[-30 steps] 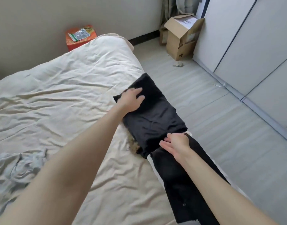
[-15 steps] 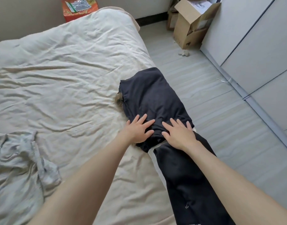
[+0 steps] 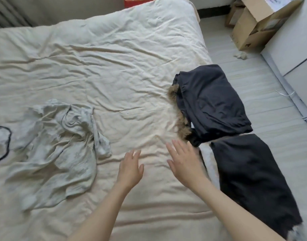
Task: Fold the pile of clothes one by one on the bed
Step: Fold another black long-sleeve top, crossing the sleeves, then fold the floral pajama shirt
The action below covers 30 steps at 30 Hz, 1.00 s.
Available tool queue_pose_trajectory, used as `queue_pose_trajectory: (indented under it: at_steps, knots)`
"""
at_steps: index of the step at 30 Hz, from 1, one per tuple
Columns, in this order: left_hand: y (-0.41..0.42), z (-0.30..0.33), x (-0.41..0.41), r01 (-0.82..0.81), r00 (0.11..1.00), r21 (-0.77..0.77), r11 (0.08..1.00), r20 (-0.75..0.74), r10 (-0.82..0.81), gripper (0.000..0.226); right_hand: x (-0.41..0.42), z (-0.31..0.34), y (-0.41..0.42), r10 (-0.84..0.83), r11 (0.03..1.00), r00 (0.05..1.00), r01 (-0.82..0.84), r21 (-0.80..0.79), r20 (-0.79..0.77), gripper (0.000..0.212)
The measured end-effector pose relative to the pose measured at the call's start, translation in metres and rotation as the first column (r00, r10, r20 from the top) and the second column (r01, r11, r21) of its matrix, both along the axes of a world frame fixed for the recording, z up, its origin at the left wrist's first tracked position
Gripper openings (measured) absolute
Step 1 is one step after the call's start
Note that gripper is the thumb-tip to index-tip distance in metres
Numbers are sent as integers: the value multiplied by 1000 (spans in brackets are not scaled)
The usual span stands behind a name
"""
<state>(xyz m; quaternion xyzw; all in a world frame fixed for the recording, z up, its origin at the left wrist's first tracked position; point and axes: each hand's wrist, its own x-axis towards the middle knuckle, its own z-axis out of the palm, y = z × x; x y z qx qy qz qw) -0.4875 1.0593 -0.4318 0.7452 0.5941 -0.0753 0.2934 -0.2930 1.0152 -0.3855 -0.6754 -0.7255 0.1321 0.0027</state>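
Above the cream bed (image 3: 97, 70), both hands were held with fingers spread and nothing grasped: the left hand (image 3: 131, 168) near the right hand (image 3: 184, 160). At the bed's right edge a folded dark garment (image 3: 211, 101) was laid, with a second dark garment (image 3: 250, 174) just beside it. A crumpled pale-green garment (image 3: 62, 145) was left unfolded on the left.

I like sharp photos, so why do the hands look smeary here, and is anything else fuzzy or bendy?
Head view: the right hand is streaked with motion blur, the left hand a little less; the folded dark garment and the crumpled grey shirt look fairly sharp; soft daylight, no glare on the cream bedsheet; the wide lens bends the cardboard box and the edges outward.
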Motion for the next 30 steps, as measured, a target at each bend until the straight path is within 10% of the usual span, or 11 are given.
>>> queue_pose_trajectory:
  at_steps: [8, 18, 23, 30]
  knots:
    - [-46, -29, -228, -231, 922, -21, 973, -324, 212, 69, -131, -92, -49, 102, 871, 992, -125, -475, -74, 60]
    - [-40, -82, -229, -418, 906, 173, 892, 11, 422, 26, -160, -155, -50, 197, 840, 975, -114, -531, 102, 72]
    - [-88, -44, -234, -93, 987, -185, 978, -144, 67, 21, -165, -138, -30, 189, 761, 978, -85, -643, 94, 64]
    - [-152, -7, -223, 210, 961, -667, 715, 275, -25, 14, -216, -107, 13, -384, 870, 892, 263, -416, -238, 48]
